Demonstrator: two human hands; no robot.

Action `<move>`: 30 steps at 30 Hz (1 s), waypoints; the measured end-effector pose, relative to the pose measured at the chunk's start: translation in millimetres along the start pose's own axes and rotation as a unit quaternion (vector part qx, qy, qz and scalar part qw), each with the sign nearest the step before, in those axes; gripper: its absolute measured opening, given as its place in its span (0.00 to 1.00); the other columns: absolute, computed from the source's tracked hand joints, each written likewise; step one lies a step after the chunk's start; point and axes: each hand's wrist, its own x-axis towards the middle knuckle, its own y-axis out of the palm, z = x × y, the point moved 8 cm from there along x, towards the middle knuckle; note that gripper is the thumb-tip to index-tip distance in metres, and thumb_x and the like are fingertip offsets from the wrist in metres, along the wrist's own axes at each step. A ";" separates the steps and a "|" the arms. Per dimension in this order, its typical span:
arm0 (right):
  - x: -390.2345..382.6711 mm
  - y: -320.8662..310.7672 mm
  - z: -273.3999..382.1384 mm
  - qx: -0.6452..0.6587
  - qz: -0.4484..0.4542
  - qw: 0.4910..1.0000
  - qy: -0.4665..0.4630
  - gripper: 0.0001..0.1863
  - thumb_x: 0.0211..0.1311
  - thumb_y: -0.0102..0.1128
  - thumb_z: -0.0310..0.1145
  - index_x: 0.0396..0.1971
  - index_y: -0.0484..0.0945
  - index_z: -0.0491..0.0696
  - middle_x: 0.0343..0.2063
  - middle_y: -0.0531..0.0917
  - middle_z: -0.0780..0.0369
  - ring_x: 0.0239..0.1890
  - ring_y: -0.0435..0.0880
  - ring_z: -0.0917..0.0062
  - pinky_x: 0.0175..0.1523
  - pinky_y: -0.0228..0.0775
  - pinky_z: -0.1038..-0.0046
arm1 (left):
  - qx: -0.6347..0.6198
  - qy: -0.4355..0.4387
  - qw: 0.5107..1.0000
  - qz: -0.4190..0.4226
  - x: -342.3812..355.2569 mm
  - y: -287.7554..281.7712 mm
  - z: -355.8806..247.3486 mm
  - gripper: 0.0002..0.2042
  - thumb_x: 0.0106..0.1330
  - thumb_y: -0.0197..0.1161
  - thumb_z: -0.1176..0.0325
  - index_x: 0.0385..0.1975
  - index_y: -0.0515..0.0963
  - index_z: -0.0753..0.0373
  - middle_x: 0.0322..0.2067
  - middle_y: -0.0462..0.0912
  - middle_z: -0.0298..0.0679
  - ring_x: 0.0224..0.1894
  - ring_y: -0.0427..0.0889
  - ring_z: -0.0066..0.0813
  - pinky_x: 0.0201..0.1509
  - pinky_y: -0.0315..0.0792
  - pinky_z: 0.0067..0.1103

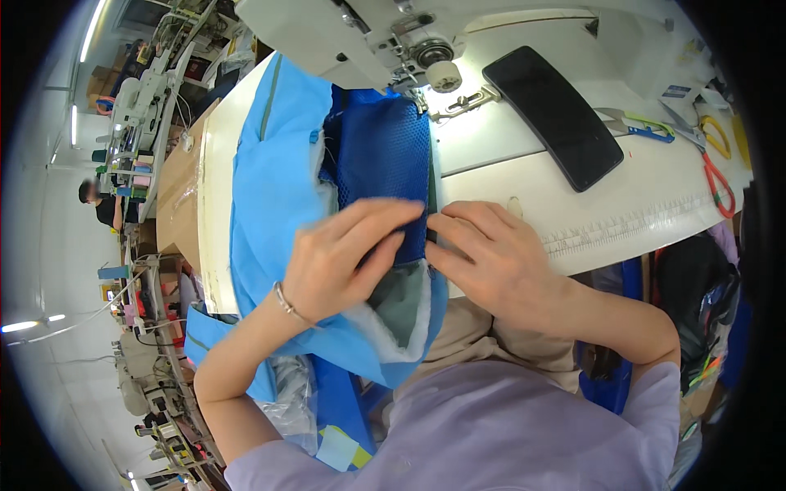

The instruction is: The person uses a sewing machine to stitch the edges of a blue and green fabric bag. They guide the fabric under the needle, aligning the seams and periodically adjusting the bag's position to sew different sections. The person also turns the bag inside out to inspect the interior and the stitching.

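Note:
A light blue padded fabric piece [274,188] lies over the left side of the sewing table, with a dark blue mesh panel [385,151] on it. The far end of the mesh's right edge runs beneath the needle area of a white sewing machine [327,41]. My left hand [348,254] is closed with its fingertips on the mesh near that edge. Opposite it, my right hand [499,258] pinches the same edge from the right, its fingertips close to the left ones. Below my hands, white padding and a grey-green lining [401,311] show at a fold.
A black phone [553,119] rests on the white table [483,176], right of the presser foot. Scissors with red handles [718,184] and small snips [649,129] lie further right. A printed ruler scale [630,225] follows the front edge. Other machines and a person [105,204] are far left.

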 end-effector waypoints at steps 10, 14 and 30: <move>9.9 1.4 12.8 -0.050 -0.006 0.989 -0.140 0.11 0.44 0.65 0.30 0.26 0.83 0.39 0.30 0.82 0.56 0.41 0.81 0.64 0.47 0.76 0.66 | 0.080 0.040 0.996 -0.006 23.5 14.7 15.5 0.10 0.57 0.66 0.80 0.38 0.84 0.61 0.40 0.87 0.40 0.35 0.87 0.40 0.36 0.81 0.28; 18.9 5.7 22.8 -0.083 0.001 0.989 -0.126 0.09 0.42 0.62 0.31 0.20 0.81 0.40 0.24 0.78 0.58 0.36 0.76 0.66 0.40 0.68 0.70 | 0.005 -0.039 0.999 0.015 37.3 13.1 29.5 0.04 0.60 0.68 0.75 0.34 0.84 0.65 0.28 0.86 0.42 0.29 0.85 0.39 0.32 0.78 0.27; 19.4 5.6 -22.8 -0.142 0.111 0.982 0.047 0.20 0.58 0.66 0.29 0.47 0.82 0.32 0.50 0.84 0.48 0.59 0.80 0.57 0.63 0.75 0.59 | 0.068 -0.146 0.977 0.139 63.2 35.0 52.2 0.11 0.58 0.72 0.64 0.34 0.80 0.61 0.19 0.78 0.38 0.21 0.79 0.35 0.28 0.73 0.28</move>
